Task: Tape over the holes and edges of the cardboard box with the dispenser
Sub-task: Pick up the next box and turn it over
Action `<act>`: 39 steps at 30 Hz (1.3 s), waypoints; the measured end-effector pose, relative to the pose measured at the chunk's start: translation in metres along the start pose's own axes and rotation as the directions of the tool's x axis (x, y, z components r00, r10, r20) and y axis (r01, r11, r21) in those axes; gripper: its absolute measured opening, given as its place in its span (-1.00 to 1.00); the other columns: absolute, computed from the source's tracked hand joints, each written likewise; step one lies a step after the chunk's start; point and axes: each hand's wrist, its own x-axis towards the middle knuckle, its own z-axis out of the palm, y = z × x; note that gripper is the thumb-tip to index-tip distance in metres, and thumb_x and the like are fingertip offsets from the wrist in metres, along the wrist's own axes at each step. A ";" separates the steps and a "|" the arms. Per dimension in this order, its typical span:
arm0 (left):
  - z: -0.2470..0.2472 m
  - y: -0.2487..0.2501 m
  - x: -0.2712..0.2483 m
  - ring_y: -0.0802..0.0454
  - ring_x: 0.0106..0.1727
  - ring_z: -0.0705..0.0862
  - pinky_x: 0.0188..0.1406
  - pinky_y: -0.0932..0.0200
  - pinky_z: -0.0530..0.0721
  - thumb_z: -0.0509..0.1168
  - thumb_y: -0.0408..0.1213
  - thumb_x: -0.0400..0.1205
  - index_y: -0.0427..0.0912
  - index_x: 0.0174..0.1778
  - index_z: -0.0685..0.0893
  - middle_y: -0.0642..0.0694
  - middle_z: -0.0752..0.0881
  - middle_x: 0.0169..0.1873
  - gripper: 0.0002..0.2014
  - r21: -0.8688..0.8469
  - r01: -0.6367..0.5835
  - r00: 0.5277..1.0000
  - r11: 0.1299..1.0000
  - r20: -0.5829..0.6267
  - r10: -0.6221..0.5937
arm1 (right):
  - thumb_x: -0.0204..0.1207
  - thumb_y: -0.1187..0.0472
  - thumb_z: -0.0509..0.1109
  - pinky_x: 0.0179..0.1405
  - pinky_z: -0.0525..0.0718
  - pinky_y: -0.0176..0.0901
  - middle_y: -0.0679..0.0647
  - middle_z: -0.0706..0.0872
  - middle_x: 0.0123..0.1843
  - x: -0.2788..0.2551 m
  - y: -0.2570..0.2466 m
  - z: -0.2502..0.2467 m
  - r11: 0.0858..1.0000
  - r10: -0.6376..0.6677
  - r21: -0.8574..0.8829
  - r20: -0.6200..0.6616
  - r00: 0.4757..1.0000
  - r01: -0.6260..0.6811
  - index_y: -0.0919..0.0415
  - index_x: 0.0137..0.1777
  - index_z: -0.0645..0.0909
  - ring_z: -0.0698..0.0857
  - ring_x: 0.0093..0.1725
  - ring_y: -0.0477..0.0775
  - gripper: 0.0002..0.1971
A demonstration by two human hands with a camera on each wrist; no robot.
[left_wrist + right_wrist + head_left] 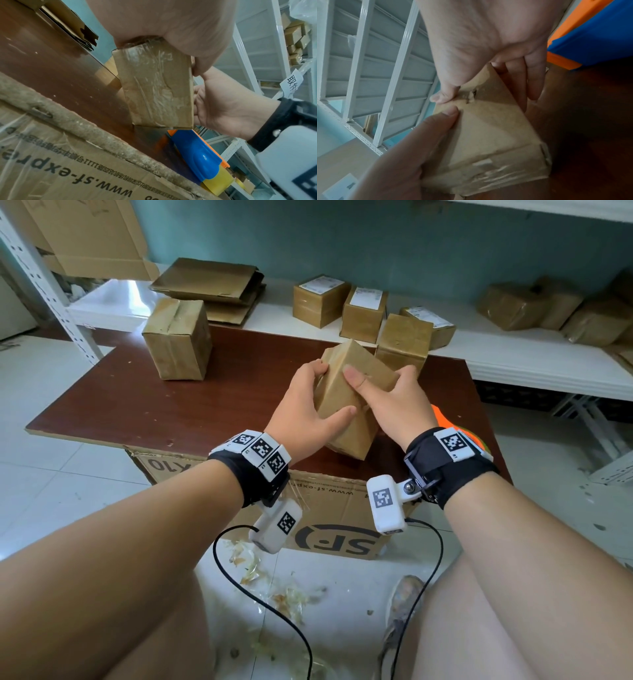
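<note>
I held the cardboard box tilted over the desk, left hand and right hand both gripping it. The dispenser lay just right. Taped boxes stood behind.

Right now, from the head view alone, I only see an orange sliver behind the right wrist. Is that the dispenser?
Observer: Yes. The left wrist view shows the dispenser lying on the table, blue and orange, with a yellow tape roll; nobody holds it.
Operator: Any hole left in the box?
Observer: The right wrist view shows a small tear on one edge, just beside the thumb of the right hand.
Operator: Is the lower end taped?
Observer: In the left wrist view that end face carries wrinkled clear tape.
</note>
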 end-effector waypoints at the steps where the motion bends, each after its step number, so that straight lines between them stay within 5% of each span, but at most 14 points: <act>1: -0.001 0.001 0.000 0.12 0.44 0.66 0.42 -0.03 0.76 0.56 0.15 0.56 -0.08 0.70 0.33 0.01 0.58 0.50 -0.13 -0.024 0.020 1.000 1.000 0.009 -0.020 | 0.45 -0.62 0.39 -0.01 0.71 0.03 -0.16 0.70 0.10 0.001 0.001 0.001 1.000 -0.007 -0.028 -0.018 1.000 0.007 0.06 0.34 0.46 0.72 0.06 -0.10 -0.20; 7: -0.006 0.008 -0.006 0.34 0.18 0.78 0.06 0.16 0.86 0.52 0.08 0.69 -0.01 0.57 0.40 0.09 0.71 0.31 -0.38 -0.153 0.085 0.993 0.985 0.097 -0.071 | 0.68 -0.53 0.12 -0.13 0.62 0.05 -0.03 0.69 -0.08 0.008 0.002 -0.005 0.995 0.026 -0.091 -0.135 0.990 -0.039 0.05 0.01 0.50 0.73 -0.02 0.13 -0.39; 11: -0.006 0.009 -0.006 0.23 0.15 0.81 0.04 0.11 0.86 0.40 0.07 0.78 -0.04 0.55 0.41 0.03 0.75 0.23 -0.48 -0.175 0.052 0.996 0.983 0.078 -0.039 | 0.42 -0.68 0.34 -0.02 0.73 0.07 -0.10 0.70 0.12 0.000 -0.001 -0.005 0.998 0.037 -0.060 0.008 0.999 -0.037 0.05 0.33 0.47 0.73 0.06 -0.02 -0.16; 17: -0.010 0.006 -0.003 0.16 0.16 0.84 0.08 -0.06 0.89 0.32 0.27 0.75 0.00 0.57 0.47 0.04 0.80 0.24 -0.42 -0.139 0.072 0.997 0.988 0.038 -0.067 | 0.77 -0.43 0.11 0.12 0.77 0.20 -0.01 0.72 0.00 0.006 -0.003 -0.007 0.997 0.004 -0.079 -0.099 0.995 -0.012 0.10 0.26 0.53 0.75 0.00 0.10 -0.43; 22: -0.009 0.003 0.004 0.15 0.10 0.83 0.07 0.03 0.84 0.32 0.26 0.77 -0.01 0.47 0.52 0.08 0.79 0.17 -0.49 -0.031 0.196 0.980 0.980 0.051 -0.194 | 0.46 -0.47 0.54 0.03 0.74 -0.04 -0.16 0.76 0.15 0.007 0.008 -0.001 0.989 -0.091 -0.109 0.076 0.993 0.099 -0.04 0.45 0.56 0.77 0.12 -0.07 -0.29; 25: -0.016 0.000 0.010 0.14 0.15 0.80 0.13 0.06 0.83 0.39 0.25 0.72 -0.04 0.53 0.52 0.07 0.76 0.23 -0.41 -0.008 0.285 0.954 0.958 0.093 -0.283 | 0.51 -0.34 0.60 0.09 0.66 -0.11 -0.13 0.72 0.09 0.011 0.013 0.000 0.983 -0.125 -0.120 0.125 0.984 0.140 0.03 0.80 0.30 0.72 0.12 -0.06 -0.03; 28: -0.025 -0.005 0.012 0.20 0.20 0.78 0.18 0.14 0.79 0.51 0.28 0.61 -0.03 0.64 0.50 0.12 0.74 0.28 -0.24 -0.026 0.353 0.925 0.935 0.159 -0.345 | 0.70 -0.17 0.49 0.21 0.70 0.04 0.02 0.76 -0.04 0.010 0.015 0.002 0.979 -0.116 -0.150 0.167 0.979 0.141 0.07 0.83 0.28 0.77 0.10 0.11 -0.20; 31: -0.022 0.003 0.010 0.05 0.52 0.66 0.49 0.03 0.66 0.46 0.41 0.55 -0.11 0.83 0.28 -0.05 0.59 0.64 0.04 -0.141 0.421 0.903 0.896 0.154 -0.400 | 0.77 -0.15 0.40 0.50 0.60 0.08 0.09 0.80 0.33 0.008 0.014 0.003 0.969 -0.091 -0.203 0.242 0.966 0.142 0.02 0.82 0.33 0.70 0.44 0.12 -0.31; 34: -0.009 0.012 0.020 -0.24 0.77 0.37 0.67 -0.24 0.39 0.11 0.54 0.67 -0.09 0.91 0.01 -0.16 0.27 0.83 0.05 -0.251 0.555 0.822 0.793 0.020 -0.569 | 0.73 -0.25 0.41 0.37 0.61 -0.03 0.01 0.73 0.46 -0.004 0.005 -0.013 0.957 -0.074 -0.258 0.228 0.971 0.133 -0.02 0.69 0.52 0.69 0.43 0.06 -0.40; 36: -0.003 0.019 0.024 -0.30 0.74 0.39 0.65 -0.33 0.38 0.00 0.59 0.66 -0.08 0.89 0.13 -0.19 0.37 0.78 0.03 -0.269 0.623 0.764 0.734 0.010 -0.645 | 0.68 -0.26 0.46 0.26 0.69 0.03 0.04 0.80 0.23 -0.012 0.007 -0.029 0.932 -0.081 -0.343 0.119 0.990 0.118 0.09 0.35 0.73 0.75 0.24 0.11 -0.53; 39: 0.006 0.025 0.026 -0.32 0.69 0.43 0.63 -0.28 0.42 0.01 0.46 0.75 -0.17 0.85 0.20 -0.22 0.43 0.71 -0.08 -0.248 0.629 0.748 0.736 -0.062 -0.661 | 0.58 -0.29 0.52 -0.02 0.73 0.12 0.21 0.79 -0.03 -0.018 0.025 -0.055 0.860 0.004 -0.509 -0.040 0.999 -0.024 0.28 0.01 0.70 0.77 0.00 0.27 -0.45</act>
